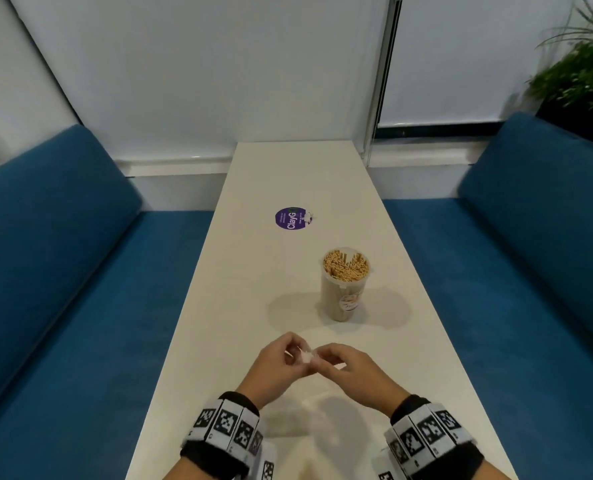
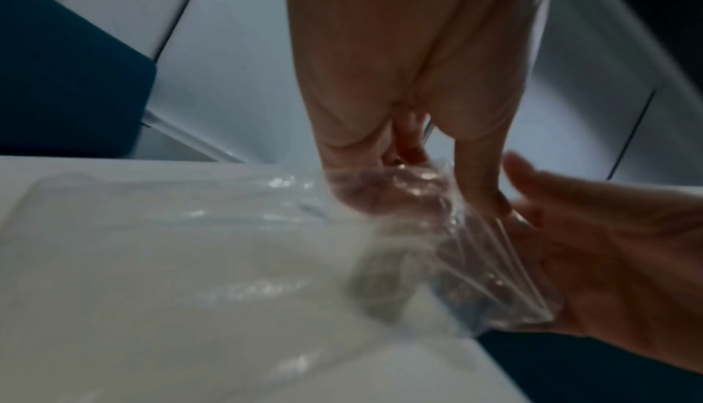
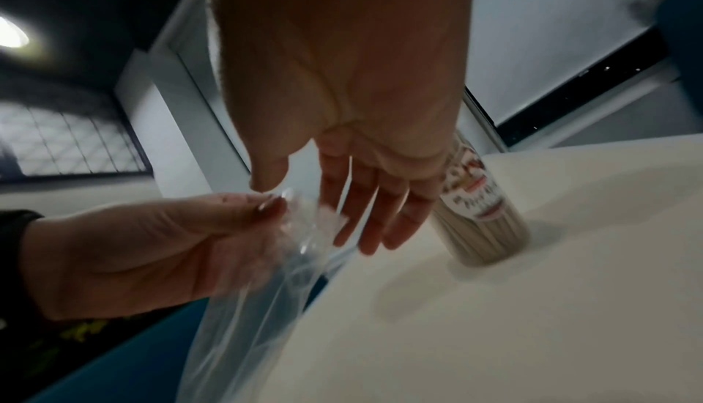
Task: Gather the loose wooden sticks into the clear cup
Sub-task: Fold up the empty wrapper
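Note:
The clear cup (image 1: 345, 284) stands upright mid-table, packed with wooden sticks (image 1: 346, 265); it also shows, with its label, in the right wrist view (image 3: 483, 223). I see no loose sticks on the table. Both hands meet above the near part of the table, closer to me than the cup. My left hand (image 1: 297, 351) and right hand (image 1: 323, 355) each pinch the top of a crumpled clear plastic bag (image 1: 305, 356). The bag (image 2: 437, 244) hangs from my left hand (image 2: 437, 175) toward the table. In the right wrist view the bag (image 3: 266, 289) looks empty.
The white table (image 1: 253, 306) is long and narrow, with a round purple sticker (image 1: 290, 218) beyond the cup. Blue bench seats (image 1: 63, 289) run along both sides. A potted plant (image 1: 582, 74) stands at the far right.

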